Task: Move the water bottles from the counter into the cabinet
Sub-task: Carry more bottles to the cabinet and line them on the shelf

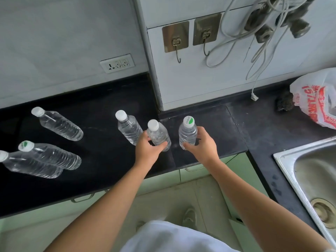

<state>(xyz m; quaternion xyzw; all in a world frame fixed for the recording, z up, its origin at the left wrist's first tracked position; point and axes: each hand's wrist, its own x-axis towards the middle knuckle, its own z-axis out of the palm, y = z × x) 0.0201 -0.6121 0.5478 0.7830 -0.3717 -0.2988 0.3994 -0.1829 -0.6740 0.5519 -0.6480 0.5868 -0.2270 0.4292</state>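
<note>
On the counter (101, 99) six bottles (60, 125) — left hand (147, 150), right hand (203, 144) holding two

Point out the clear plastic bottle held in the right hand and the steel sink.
Clear plastic bottle with green-marked cap (188, 132): head view, ribbed body.
Steel sink (300, 149): head view, far rim.

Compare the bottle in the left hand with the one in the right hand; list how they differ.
Cap: the left-hand bottle has a plain white cap; the right-hand bottle has a white one with a green mark and lettering. Neighbours: the left-hand bottle stands close to a third bottle; the right-hand bottle stands apart. Shared: both are clear, capped and gripped low down, by the left hand and right hand.
</note>
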